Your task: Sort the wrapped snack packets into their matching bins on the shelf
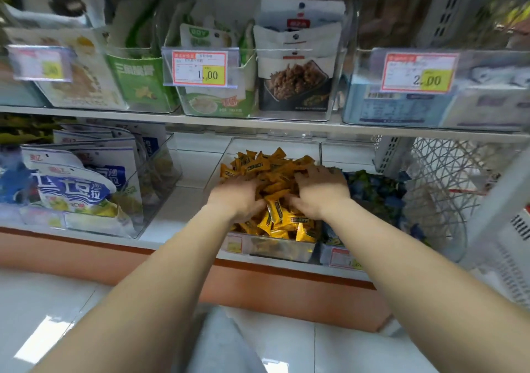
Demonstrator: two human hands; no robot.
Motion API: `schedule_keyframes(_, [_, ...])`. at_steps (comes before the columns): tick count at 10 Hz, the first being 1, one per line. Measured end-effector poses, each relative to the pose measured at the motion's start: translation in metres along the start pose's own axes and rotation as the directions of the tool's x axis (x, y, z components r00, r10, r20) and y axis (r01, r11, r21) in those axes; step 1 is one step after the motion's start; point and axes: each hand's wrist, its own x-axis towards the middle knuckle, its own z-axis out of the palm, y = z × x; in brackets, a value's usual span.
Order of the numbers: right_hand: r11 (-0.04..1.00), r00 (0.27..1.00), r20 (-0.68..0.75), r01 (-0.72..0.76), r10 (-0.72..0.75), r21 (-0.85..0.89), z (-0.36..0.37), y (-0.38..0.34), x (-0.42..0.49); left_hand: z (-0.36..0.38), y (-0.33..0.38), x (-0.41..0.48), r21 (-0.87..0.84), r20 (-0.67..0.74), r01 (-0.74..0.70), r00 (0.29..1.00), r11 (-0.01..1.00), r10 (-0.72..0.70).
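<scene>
A clear plastic bin (pixel 275 248) on the lower shelf is heaped with several yellow wrapped snack packets (pixel 258 166). Both my hands are buried in that heap. My left hand (pixel 238 197) lies on the left side with its fingers curled down into the packets. My right hand (pixel 322 192) lies on the right side, fingers also dug into the pile. The fingertips of both hands are hidden by packets. To the right stands a bin of blue wrapped packets (pixel 375 192).
Clear bins with large blue-and-white snack bags (pixel 74 189) fill the lower shelf's left. The upper shelf (pixel 258 123) carries bins of pouches with price tags (pixel 199 68). A white wire basket (pixel 438 177) stands at the right. An orange base strip (pixel 86 252) edges the tiled floor.
</scene>
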Motion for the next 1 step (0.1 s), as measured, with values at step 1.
schedule_keyframes(1, [0.992, 0.998, -0.063, -0.006, 0.014, 0.128, -0.0080, 0.0111, -0.0155, -0.0203, 0.0122, 0.0006, 0.042, 0.038, -0.007, 0.999, 0.999, 0.006])
